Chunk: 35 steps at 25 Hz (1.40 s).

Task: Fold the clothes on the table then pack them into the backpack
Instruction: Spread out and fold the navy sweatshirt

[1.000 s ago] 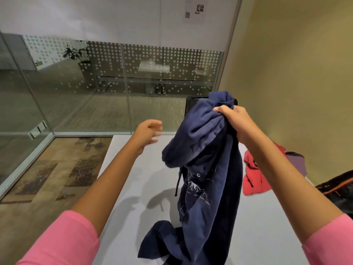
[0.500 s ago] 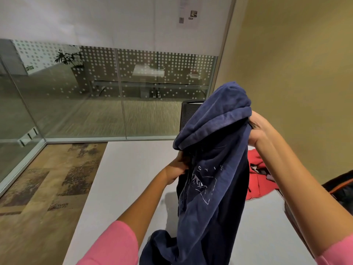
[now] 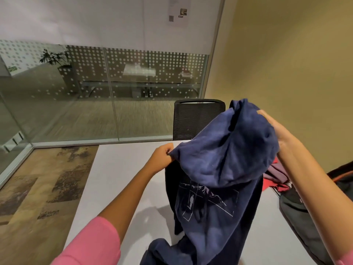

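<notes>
Since a moment ago the left hand (image 3: 162, 153) has drawn the navy hoodie (image 3: 219, 178) wider above the desk (image 3: 122, 184); its fingers pinch an edge while the right hand (image 3: 277, 131) grasps the top. The bunched hood could skew the fold.

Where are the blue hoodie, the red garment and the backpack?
blue hoodie (image 3: 225, 155), head view, on its bunched hood.
red garment (image 3: 271, 186), head view, on the strip showing beside the hoodie.
backpack (image 3: 298, 213), head view, on its dark side panel.
</notes>
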Available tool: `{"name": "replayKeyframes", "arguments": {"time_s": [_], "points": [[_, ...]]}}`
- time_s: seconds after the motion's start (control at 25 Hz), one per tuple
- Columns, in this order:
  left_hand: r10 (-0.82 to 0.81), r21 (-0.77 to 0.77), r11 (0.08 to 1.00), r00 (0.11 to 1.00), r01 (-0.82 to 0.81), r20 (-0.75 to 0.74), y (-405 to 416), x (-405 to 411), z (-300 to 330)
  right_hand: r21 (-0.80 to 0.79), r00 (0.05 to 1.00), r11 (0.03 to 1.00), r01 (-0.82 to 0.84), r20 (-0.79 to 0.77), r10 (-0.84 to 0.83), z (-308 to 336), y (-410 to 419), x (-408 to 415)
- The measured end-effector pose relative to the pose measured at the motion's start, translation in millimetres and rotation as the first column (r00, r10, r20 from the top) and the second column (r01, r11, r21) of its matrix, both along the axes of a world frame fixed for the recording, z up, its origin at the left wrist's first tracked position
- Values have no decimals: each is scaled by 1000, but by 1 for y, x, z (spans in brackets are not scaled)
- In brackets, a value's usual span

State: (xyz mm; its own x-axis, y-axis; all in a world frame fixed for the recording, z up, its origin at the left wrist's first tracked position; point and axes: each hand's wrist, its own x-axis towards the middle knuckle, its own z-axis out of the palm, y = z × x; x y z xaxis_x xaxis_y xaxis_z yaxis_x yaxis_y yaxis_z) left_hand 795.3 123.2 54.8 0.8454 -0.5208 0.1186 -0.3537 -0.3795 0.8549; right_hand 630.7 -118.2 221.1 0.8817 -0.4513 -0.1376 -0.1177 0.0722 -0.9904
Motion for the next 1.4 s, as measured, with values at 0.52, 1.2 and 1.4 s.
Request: {"name": "replayKeyframes", "arguments": {"time_s": [0.52,1.2,1.4], "points": [[-347,87,924,910,373,-226,59,-41,26,-288,991,956,50,137,-11,-46,-23,39],[159,232,843,637,-485,754,79,-17,53,-511,931,855,-93,259,256,-11,20,37],[310,104,893,767,-437,562,96,-2,66,-535,886,833,-138,310,345,4,32,30]]}}
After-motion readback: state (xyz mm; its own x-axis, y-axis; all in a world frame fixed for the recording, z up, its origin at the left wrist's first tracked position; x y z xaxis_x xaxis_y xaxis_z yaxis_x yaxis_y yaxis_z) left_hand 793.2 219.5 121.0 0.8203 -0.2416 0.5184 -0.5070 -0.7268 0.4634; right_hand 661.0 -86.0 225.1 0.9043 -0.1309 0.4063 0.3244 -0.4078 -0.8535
